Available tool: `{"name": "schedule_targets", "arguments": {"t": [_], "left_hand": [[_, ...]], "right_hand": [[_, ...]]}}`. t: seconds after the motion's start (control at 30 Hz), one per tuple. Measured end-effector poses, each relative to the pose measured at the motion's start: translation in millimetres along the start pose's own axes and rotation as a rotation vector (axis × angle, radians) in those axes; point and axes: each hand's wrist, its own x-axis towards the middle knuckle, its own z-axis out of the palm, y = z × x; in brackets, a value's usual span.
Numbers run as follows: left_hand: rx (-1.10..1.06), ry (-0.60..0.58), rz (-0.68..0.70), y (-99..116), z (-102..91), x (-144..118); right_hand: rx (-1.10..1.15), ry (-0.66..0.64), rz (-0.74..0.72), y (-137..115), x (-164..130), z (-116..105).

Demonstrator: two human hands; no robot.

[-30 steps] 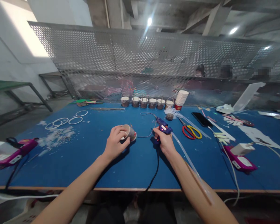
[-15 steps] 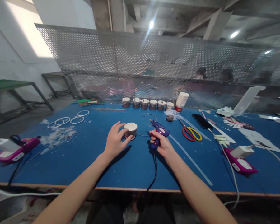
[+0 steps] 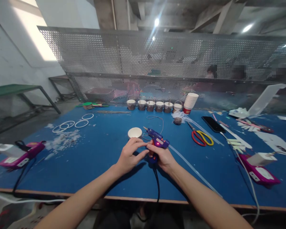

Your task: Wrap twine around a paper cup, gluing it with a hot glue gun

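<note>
My right hand [image 3: 166, 156] is wrapped round a blue hot glue gun [image 3: 157, 138] with a lit red light. Its nozzle points up and left, near a paper cup [image 3: 134, 132]. My left hand [image 3: 132, 153] is in front of the cup, with thumb and forefinger apart and their tips at my right hand's thumb by the gun. It partly hides the cup, whose pale top shows. A clear glue stick [image 3: 193, 169] trails from behind the gun. Thin grey cord [image 3: 162, 122] loops behind the gun.
Several small cups with handles [image 3: 150, 106] line the back by the mesh screen, beside stacked paper cups [image 3: 190, 101]. Scissors [image 3: 201, 137], a phone [image 3: 213, 124] and a magenta power strip [image 3: 258, 170] lie right. White rings [image 3: 81, 123] and scraps [image 3: 62, 141] lie left.
My left hand has let go of the cup and moved right, to my right hand. The glue gun has shifted slightly left in view, nearer the cup.
</note>
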Motion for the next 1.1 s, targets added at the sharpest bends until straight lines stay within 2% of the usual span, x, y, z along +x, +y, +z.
{"name": "schedule_targets", "arguments": {"t": [0.2, 0.37, 0.47, 0.53, 0.63, 0.7, 0.77, 0.8, 0.83, 0.9, 1.0, 1.1], "left_hand": [[-0.155, -0.036, -0.145, 2.4, -3.5, 2.3], [-0.202, -0.131, -0.281, 4.8, -9.6, 5.8], [-0.246, -0.134, -0.421, 4.1, -12.2, 6.0], [-0.332, -0.039, -0.526, -0.5, -14.2, 6.4], [-0.476, 0.263, -0.607, -14.3, -20.2, 9.8], [-0.462, 0.427, -0.615, -26.2, -28.2, 13.6], [-0.311, 0.484, -0.637, -38.6, -41.2, 17.3], [-0.171, 0.505, -0.662, -44.7, -50.0, 18.8], [-0.002, 0.488, -0.696, -50.5, -60.4, 19.8], [0.155, 0.480, -0.736, -61.2, -86.0, 20.3], [0.380, 0.407, -0.800, -74.9, -131.4, 16.6], [0.553, 0.268, -0.889, -85.7, -174.6, 7.1]], "right_hand": [[-0.200, -0.013, -0.116, -2.1, -3.8, 0.3], [-0.239, -0.056, -0.055, -1.3, -1.9, -0.4], [-0.206, -0.040, -0.024, -1.8, -1.1, -0.3], [-0.180, -0.024, -0.035, -4.3, -0.8, -0.2], [-0.118, -0.001, -0.066, -11.1, -0.5, -1.3], [-0.065, 0.040, -0.078, -16.6, -0.5, -3.3], [-0.008, 0.096, -0.088, -22.0, -0.4, -6.5], [0.006, 0.114, -0.090, -24.4, -0.2, -8.5], [0.014, 0.126, -0.091, -26.4, 0.1, -10.7], [0.032, 0.148, -0.088, -29.5, 0.9, -15.0], [0.072, 0.160, -0.082, -31.9, 2.0, -20.3], [0.088, 0.161, -0.069, -32.8, 2.0, -22.3]]}}
